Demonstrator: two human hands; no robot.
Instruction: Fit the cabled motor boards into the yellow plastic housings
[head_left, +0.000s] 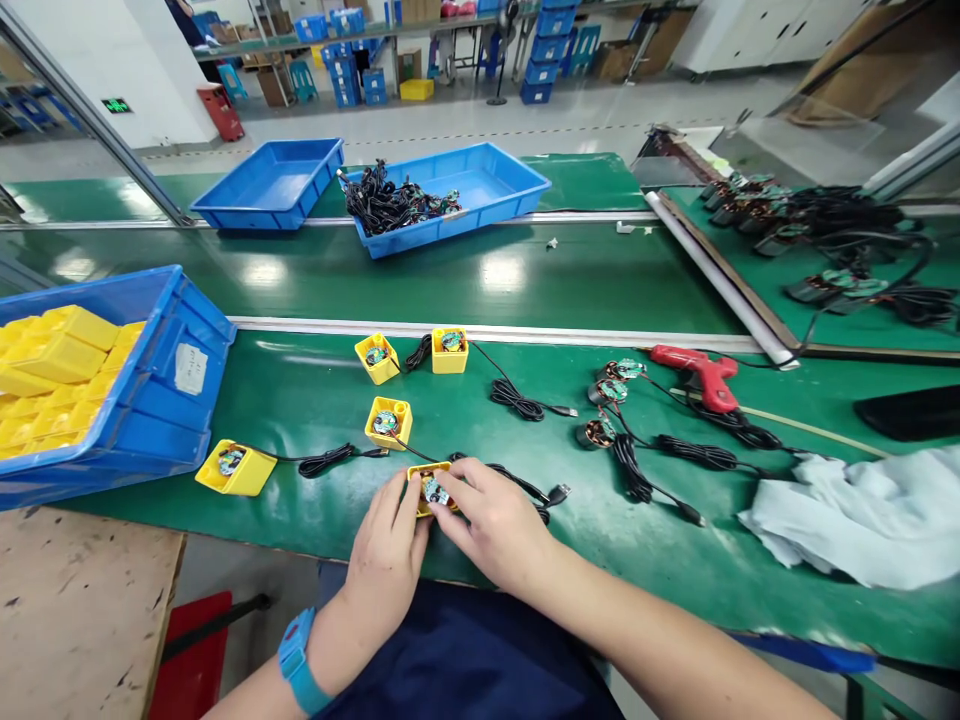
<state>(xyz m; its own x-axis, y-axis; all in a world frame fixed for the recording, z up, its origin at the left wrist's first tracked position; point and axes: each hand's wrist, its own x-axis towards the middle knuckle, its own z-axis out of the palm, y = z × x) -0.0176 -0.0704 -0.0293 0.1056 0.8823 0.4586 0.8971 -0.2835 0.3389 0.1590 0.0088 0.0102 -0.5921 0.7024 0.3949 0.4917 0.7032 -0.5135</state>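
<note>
Near the bench's front edge, my left hand (388,545) grips the left side of a small yellow plastic housing (421,470). My right hand (495,515) closes in from the other side, its fingertips on a green circuit board (435,492) seated in the housing's opening. A black USB cable (525,485) runs out to the right from under my right hand. Close by stand more yellow housings with boards inside: one just behind (389,425), two further back (377,358) (449,350), and one lying tilted at the left (236,468).
A blue crate (214,350) of yellow housings stands left. Motors with boards (598,432), a red glue gun (697,375) and a white cloth (862,515) lie right. Beyond the rail are a blue tray of cables (480,180) and another blue tray (270,180). More motors (817,285) sit far right.
</note>
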